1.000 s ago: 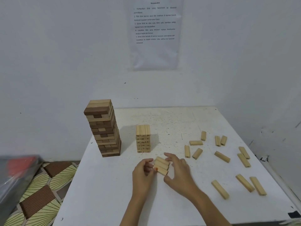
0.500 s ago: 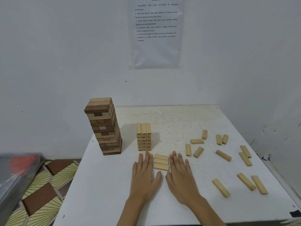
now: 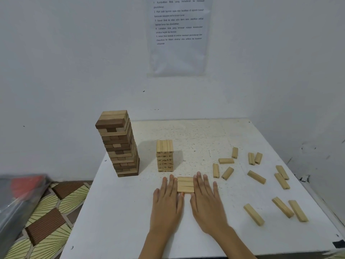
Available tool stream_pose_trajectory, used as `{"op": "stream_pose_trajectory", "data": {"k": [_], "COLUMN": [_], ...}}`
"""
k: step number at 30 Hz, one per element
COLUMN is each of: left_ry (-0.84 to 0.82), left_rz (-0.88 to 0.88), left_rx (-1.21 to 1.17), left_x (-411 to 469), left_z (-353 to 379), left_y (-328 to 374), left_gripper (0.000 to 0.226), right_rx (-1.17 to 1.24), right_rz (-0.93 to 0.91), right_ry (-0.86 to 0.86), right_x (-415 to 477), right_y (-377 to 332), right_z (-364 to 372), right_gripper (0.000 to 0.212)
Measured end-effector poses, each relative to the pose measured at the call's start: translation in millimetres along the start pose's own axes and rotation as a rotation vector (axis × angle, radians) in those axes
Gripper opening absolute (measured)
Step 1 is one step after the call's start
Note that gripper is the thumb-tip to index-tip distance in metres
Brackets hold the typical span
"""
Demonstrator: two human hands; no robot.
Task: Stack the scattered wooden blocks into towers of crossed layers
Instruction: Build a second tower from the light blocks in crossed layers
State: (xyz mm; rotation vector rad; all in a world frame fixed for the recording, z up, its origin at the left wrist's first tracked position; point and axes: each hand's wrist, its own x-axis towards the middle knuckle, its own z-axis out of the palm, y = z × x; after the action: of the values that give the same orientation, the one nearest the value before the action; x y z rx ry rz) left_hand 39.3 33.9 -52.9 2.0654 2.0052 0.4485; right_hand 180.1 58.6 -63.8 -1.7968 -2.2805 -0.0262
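Left hand point(image 3: 168, 200) and right hand point(image 3: 207, 201) lie flat on either side of a row point(image 3: 185, 185) of three blocks.
Both hands rest palm down on the white surface point(image 3: 121, 221) with fingers straight, gripping nothing; their inner edges touch the row's two ends. Just behind the row stands one short tower point(image 3: 164, 158) of light numbered blocks. To its left stands one tall tower point(image 3: 119, 146) of mixed brown and light blocks. Twelve loose blocks point(image 3: 256, 177) lie scattered on the right, apart from the row.
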Motion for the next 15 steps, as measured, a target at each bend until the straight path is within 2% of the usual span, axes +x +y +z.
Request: {"op": "stream_pose_trajectory", "data": {"k": [4,15], "left_ry": [0.013,0.017], "left_rz": [-0.007,-0.003], "left_rx": [0.002,0.001], "left_x": [1.1,0.5], "left_z": [-4.5,-3.6], "left_y": [1.7,1.6], "left_gripper": [0.082,0.080], "right_rx": [-0.009,0.003], "right_rz": [0.026,0.037], "right_ry": [-0.012,0.009], "right_x": [-1.6,-2.1], "right_y": [-1.1,-1.7], "right_z": [-2.0,-0.1], "right_gripper": [0.066,0.067]}}
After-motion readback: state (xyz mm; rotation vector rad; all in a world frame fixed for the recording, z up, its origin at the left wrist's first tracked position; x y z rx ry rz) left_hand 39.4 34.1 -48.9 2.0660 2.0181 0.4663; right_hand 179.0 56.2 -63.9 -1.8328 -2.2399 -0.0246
